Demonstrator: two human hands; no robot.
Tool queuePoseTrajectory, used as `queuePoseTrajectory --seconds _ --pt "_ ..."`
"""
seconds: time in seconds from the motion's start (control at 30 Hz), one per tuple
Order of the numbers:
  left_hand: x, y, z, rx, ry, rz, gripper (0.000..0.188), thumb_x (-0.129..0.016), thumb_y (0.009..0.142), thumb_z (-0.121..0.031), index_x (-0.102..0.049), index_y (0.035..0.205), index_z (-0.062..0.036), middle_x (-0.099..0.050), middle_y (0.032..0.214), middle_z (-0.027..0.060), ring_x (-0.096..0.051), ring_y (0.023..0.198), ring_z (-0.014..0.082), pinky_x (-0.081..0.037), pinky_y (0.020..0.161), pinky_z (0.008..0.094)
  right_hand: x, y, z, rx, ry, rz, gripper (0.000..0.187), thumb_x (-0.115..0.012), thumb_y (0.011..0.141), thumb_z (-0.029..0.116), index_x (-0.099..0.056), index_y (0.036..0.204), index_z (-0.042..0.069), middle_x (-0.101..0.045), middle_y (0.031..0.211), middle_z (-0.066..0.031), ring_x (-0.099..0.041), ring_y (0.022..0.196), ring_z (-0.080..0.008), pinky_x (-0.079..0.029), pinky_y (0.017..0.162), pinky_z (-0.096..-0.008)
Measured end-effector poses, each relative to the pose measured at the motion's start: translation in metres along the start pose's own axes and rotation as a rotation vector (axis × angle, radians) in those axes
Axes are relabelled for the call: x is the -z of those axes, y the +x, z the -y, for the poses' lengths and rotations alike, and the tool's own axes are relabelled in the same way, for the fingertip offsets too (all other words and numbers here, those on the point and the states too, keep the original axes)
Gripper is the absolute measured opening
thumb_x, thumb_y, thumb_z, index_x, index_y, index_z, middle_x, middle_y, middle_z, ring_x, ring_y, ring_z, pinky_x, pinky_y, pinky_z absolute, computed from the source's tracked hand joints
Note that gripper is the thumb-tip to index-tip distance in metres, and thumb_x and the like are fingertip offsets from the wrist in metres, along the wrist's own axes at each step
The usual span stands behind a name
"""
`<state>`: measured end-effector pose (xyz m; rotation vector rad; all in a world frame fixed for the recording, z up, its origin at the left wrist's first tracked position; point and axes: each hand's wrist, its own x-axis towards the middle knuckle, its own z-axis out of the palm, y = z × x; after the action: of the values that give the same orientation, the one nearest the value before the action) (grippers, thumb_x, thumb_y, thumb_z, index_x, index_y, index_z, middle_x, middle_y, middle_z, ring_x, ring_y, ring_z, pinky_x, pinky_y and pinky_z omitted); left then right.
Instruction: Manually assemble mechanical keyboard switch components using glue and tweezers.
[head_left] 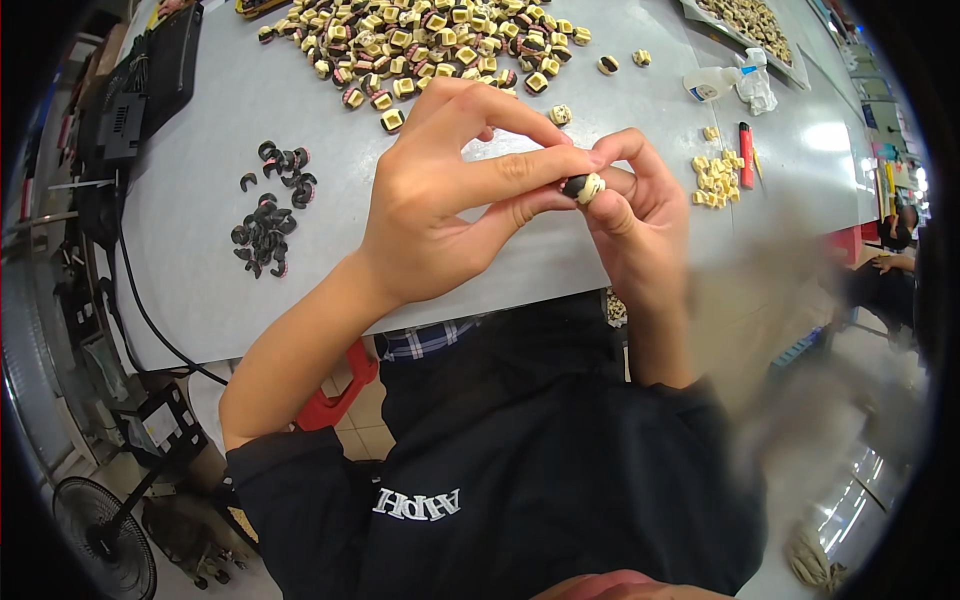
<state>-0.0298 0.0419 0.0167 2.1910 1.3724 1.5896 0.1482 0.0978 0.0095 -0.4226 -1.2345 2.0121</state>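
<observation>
Between my two hands, above the near half of the table, is a small rounded cream-and-black piece (588, 188). My left hand (440, 190) pinches its black side with thumb and forefinger. My right hand (640, 205) is closed on the cream side, thumb in front and fingers curled behind. Fingertips hide part of the piece. Just beyond the hands, a similar speckled piece (560, 115) sits alone. A large pile of cream, black and pink pieces (440, 45) covers the far middle. Left of my left hand lie loose black curved parts (265, 232).
On the right are small cream blocks (716, 182), a red cutter-like tool (746, 155), a clear bottle (708, 84) and crumpled white tissue (758, 85). A filled tray (750, 25) stands far right. Black equipment with a cable (170, 75) lines the left edge; a fan (105, 535) stands below.
</observation>
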Motion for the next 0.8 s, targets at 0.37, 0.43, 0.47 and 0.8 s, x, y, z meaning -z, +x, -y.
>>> queuePoseTrajectory --seconds 0.37,0.43,0.47,0.8 --pt "0.0003 -0.0030 0.0032 0.159 -0.218 0.065 0.029 -0.073 0.071 -0.007 -0.071 0.100 -0.0067 -0.063 0.101 0.0070 -0.053 0.091 0.0187 -0.041 0.071 0.0281 -0.0005 0.0042 -0.0067 -0.032 0.167 -0.012 0.016 -0.067 0.082 0.006 -0.058 0.094 0.000 -0.062 0.096 -0.0080 -0.059 0.093 -0.0149 -0.045 0.088 -0.0304" --pt "0.0001 -0.0045 0.0039 0.186 -0.261 0.077 0.029 -0.072 0.072 -0.007 -0.070 0.101 -0.0064 -0.062 0.102 0.0076 -0.053 0.091 0.0187 -0.041 0.071 0.0281 0.0006 0.0046 -0.0066 -0.047 0.176 0.005 0.016 -0.067 0.082 0.007 -0.058 0.094 0.000 -0.062 0.096 -0.0080 -0.059 0.094 -0.0149 -0.045 0.088 -0.0302" --pt "-0.0003 -0.0052 0.0041 0.212 -0.304 0.088 0.028 -0.072 0.073 -0.007 -0.070 0.102 -0.0061 -0.062 0.103 0.0083 -0.053 0.092 0.0186 -0.041 0.071 0.0280 0.0015 0.0046 -0.0061 -0.061 0.183 0.022 0.016 -0.067 0.082 0.007 -0.058 0.094 0.000 -0.062 0.096 -0.0079 -0.059 0.094 -0.0148 -0.044 0.088 -0.0301" --pt "-0.0007 -0.0046 0.0038 0.255 -0.377 0.102 0.029 -0.071 0.074 -0.009 -0.069 0.103 -0.0050 -0.062 0.106 0.0100 -0.053 0.093 0.0196 -0.042 0.071 0.0288 -0.0006 0.0041 -0.0032 -0.169 0.287 0.034 0.016 -0.066 0.083 0.009 -0.059 0.094 0.001 -0.061 0.099 -0.0072 -0.057 0.095 -0.0154 -0.044 0.089 -0.0312"
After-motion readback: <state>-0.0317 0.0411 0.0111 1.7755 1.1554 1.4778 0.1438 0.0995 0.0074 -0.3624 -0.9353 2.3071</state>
